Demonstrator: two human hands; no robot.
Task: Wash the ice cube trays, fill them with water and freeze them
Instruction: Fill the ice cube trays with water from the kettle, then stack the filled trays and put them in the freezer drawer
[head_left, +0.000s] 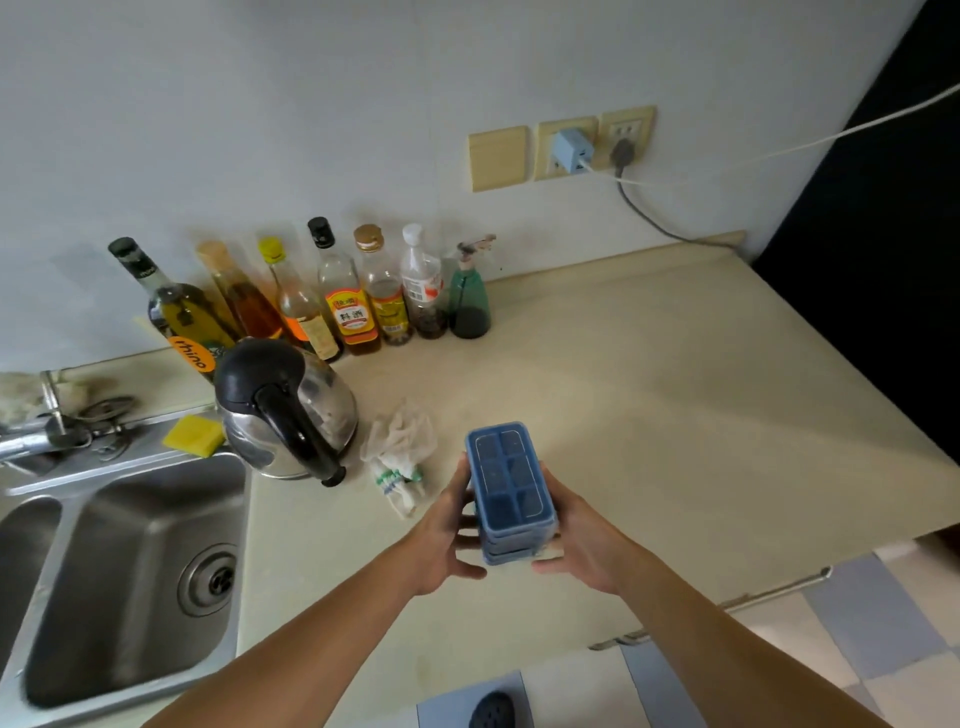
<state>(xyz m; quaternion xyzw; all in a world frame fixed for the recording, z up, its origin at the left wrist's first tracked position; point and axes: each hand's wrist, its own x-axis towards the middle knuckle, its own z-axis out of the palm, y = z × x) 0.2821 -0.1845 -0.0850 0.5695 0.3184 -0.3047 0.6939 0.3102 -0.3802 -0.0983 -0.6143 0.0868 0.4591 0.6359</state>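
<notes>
A stack of blue ice cube trays (508, 480) is held over the beige counter (675, 395), near its front edge. My left hand (448, 535) grips the stack's left side, fingers curled round it and thumb near the bottom. My right hand (584, 540) grips the right side the same way. The top tray shows several dark square cells. The steel sink (130, 587) lies at the left, with the tap (31, 441) at its back.
A steel kettle with a black handle (285, 410) stands beside the sink, a yellow sponge (193, 435) behind it. A crumpled cloth (400, 452) lies left of the trays. Several bottles (311, 296) line the wall. Wall sockets with plugs (571, 148) hang above.
</notes>
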